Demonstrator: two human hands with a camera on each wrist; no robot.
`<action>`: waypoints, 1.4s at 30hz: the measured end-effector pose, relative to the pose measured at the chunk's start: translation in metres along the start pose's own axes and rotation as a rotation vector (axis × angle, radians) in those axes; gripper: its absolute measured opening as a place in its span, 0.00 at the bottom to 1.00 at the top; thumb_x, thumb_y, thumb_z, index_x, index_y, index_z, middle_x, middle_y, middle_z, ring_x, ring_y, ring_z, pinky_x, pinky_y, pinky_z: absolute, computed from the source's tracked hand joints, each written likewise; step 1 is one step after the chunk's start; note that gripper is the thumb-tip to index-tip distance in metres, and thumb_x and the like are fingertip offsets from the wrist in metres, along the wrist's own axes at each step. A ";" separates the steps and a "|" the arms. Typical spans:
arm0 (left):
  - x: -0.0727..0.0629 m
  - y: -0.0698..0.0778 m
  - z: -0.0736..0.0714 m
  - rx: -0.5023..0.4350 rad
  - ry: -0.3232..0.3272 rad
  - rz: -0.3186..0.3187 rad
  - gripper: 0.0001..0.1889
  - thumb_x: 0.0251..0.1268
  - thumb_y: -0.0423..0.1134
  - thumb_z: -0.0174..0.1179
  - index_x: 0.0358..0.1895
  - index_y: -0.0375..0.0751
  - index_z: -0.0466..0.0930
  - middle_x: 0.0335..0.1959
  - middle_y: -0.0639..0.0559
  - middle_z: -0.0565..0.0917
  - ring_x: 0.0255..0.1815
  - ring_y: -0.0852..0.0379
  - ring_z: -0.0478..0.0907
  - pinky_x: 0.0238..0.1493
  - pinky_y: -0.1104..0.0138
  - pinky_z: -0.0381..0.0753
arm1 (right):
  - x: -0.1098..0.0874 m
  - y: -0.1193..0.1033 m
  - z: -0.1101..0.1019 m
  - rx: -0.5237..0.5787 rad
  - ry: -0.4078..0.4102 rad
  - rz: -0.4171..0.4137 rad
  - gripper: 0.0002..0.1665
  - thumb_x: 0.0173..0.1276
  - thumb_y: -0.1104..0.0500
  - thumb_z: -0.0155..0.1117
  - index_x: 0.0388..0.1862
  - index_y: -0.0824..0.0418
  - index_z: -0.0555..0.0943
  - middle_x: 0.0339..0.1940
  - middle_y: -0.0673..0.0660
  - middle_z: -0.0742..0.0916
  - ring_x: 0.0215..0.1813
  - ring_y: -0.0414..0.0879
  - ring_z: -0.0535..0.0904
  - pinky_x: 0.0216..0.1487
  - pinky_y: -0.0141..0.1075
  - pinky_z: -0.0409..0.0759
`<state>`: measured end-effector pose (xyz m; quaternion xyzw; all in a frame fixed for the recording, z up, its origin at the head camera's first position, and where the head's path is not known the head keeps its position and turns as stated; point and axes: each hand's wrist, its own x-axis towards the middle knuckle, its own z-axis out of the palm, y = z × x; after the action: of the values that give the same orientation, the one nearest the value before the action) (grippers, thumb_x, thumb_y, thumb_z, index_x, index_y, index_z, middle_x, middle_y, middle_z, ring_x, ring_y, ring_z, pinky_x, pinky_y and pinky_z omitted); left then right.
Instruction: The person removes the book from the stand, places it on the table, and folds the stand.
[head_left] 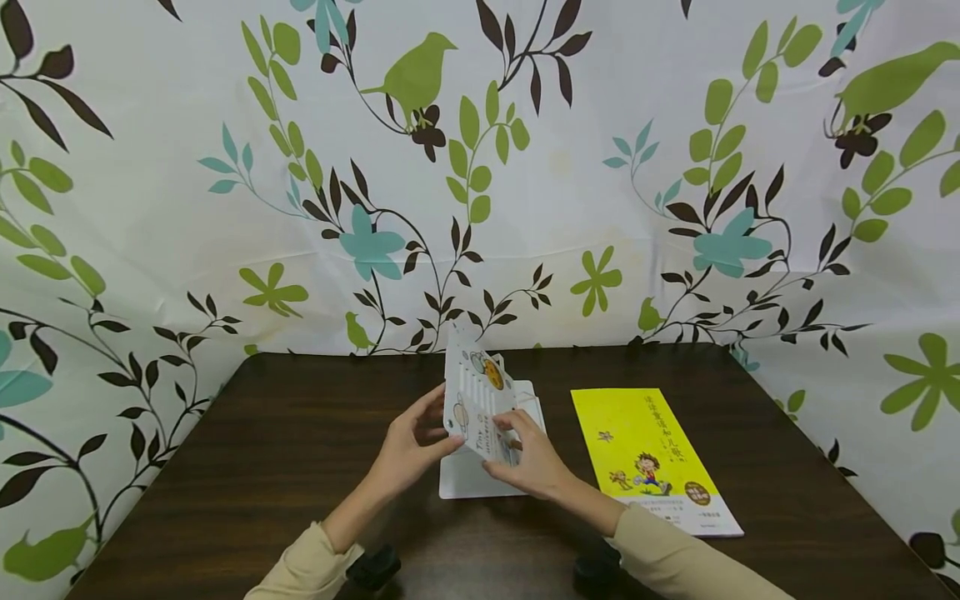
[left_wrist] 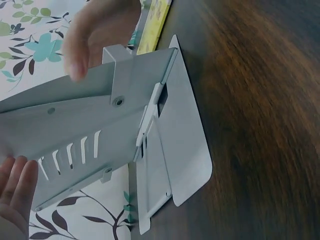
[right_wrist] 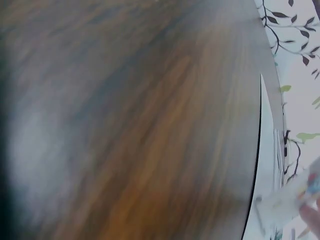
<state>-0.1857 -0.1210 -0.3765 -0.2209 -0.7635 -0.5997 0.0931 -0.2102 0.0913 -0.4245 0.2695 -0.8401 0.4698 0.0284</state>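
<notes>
A white metal book stand stands on the table, its printed panel tilted up from a flat base plate. Cartoon pictures and the words "Tiny Universe" are on the panel's front. My left hand grips the panel's left edge, thumb in front and fingers behind. At its lower right, my right hand holds the panel between thumb and fingers. The left wrist view shows the grey underside with slots, a bracket and a hinged support. In the right wrist view, fingertips touch the blurred panel.
A yellow book with a cartoon child on its cover lies flat to the right of the stand. The dark wooden table reaches back to a white cloth printed with leaves and birds.
</notes>
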 end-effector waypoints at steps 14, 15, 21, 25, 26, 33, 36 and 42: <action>-0.004 -0.019 -0.012 -0.030 -0.001 0.011 0.37 0.48 0.31 0.67 0.64 0.36 0.62 0.49 0.40 0.77 0.49 0.51 0.74 0.44 0.65 0.78 | -0.015 0.016 -0.021 0.109 -0.176 -0.004 0.31 0.58 0.53 0.65 0.59 0.62 0.67 0.54 0.59 0.73 0.53 0.53 0.70 0.52 0.46 0.75; -0.005 -0.019 -0.013 -0.026 0.004 0.000 0.37 0.48 0.31 0.68 0.64 0.36 0.63 0.49 0.41 0.78 0.49 0.52 0.74 0.43 0.65 0.78 | -0.016 0.017 -0.022 0.112 -0.181 0.009 0.31 0.59 0.54 0.64 0.59 0.62 0.67 0.54 0.59 0.73 0.53 0.53 0.70 0.52 0.46 0.74; -0.011 -0.021 -0.023 0.011 0.017 -0.087 0.37 0.45 0.32 0.69 0.63 0.38 0.66 0.46 0.43 0.80 0.46 0.56 0.76 0.42 0.67 0.78 | -0.022 0.017 -0.021 0.089 -0.187 0.087 0.28 0.61 0.59 0.61 0.59 0.65 0.67 0.53 0.61 0.75 0.53 0.53 0.71 0.53 0.47 0.73; -0.016 -0.025 -0.029 0.027 0.019 -0.126 0.36 0.44 0.31 0.69 0.62 0.35 0.66 0.44 0.41 0.80 0.44 0.55 0.77 0.41 0.66 0.79 | -0.023 0.019 -0.018 0.056 -0.185 0.094 0.28 0.58 0.63 0.64 0.57 0.68 0.69 0.51 0.63 0.76 0.51 0.55 0.72 0.51 0.50 0.73; -0.018 -0.026 -0.030 0.029 0.017 -0.131 0.36 0.44 0.30 0.69 0.61 0.34 0.66 0.44 0.41 0.80 0.43 0.55 0.77 0.41 0.66 0.79 | -0.023 0.020 -0.017 0.052 -0.185 0.090 0.27 0.58 0.63 0.64 0.56 0.68 0.69 0.51 0.63 0.76 0.50 0.55 0.73 0.51 0.50 0.74; -0.025 -0.037 -0.036 0.025 0.028 -0.190 0.36 0.40 0.26 0.70 0.59 0.29 0.67 0.39 0.40 0.80 0.39 0.55 0.77 0.38 0.68 0.79 | -0.023 0.022 -0.016 0.046 -0.197 0.055 0.23 0.58 0.64 0.64 0.53 0.65 0.73 0.50 0.58 0.78 0.49 0.49 0.75 0.50 0.43 0.76; -0.028 -0.040 -0.038 0.050 0.035 -0.231 0.36 0.39 0.25 0.70 0.58 0.28 0.67 0.34 0.42 0.79 0.36 0.56 0.77 0.36 0.68 0.80 | -0.022 0.023 -0.016 0.037 -0.206 0.045 0.22 0.57 0.65 0.64 0.52 0.65 0.74 0.49 0.58 0.79 0.49 0.49 0.75 0.50 0.43 0.76; -0.033 -0.045 -0.041 0.176 0.020 -0.281 0.36 0.36 0.28 0.72 0.56 0.26 0.69 0.29 0.48 0.79 0.32 0.56 0.76 0.32 0.70 0.75 | -0.021 0.022 -0.016 -0.019 -0.212 0.038 0.22 0.56 0.67 0.65 0.51 0.66 0.75 0.46 0.57 0.80 0.47 0.48 0.75 0.48 0.40 0.77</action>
<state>-0.1822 -0.1756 -0.4187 -0.0971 -0.8356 -0.5396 0.0349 -0.2064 0.1223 -0.4393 0.3016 -0.8478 0.4311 -0.0670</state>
